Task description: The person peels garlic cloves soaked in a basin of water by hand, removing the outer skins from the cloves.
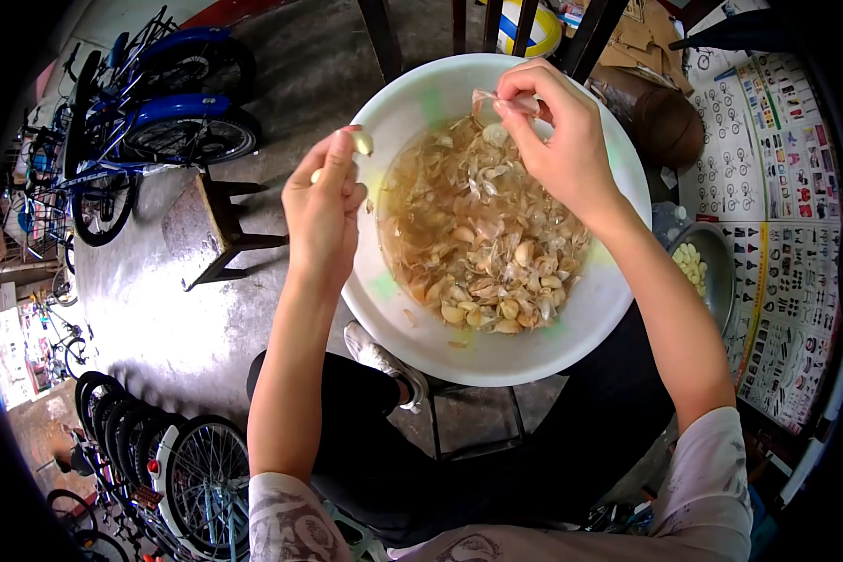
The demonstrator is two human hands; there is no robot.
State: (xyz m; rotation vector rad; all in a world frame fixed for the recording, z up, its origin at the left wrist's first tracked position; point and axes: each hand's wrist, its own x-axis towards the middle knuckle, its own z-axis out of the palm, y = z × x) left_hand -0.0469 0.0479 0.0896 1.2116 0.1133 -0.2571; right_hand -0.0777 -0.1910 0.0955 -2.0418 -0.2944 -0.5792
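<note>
My left hand (323,192) is closed at the left rim of a large white basin (421,351), pinching a peeled garlic clove (362,142) between thumb and finger. A second pale clove (317,175) shows lower in the same hand. Over the basin's upper right side, my right hand (562,131) pinches a strip of papery garlic skin (484,101), apart from the left. Brownish water in the basin holds many unpeeled garlic cloves (482,290) and loose floating skins (482,183).
To the right, a metal bowl (718,281) contains peeled cloves (690,265). Bicycles (173,103) and a small wooden stool (217,225) stand at left. Dark chair bars (459,26) rise behind the basin. A brown ball (667,128) and printed sheets (782,272) lie at right.
</note>
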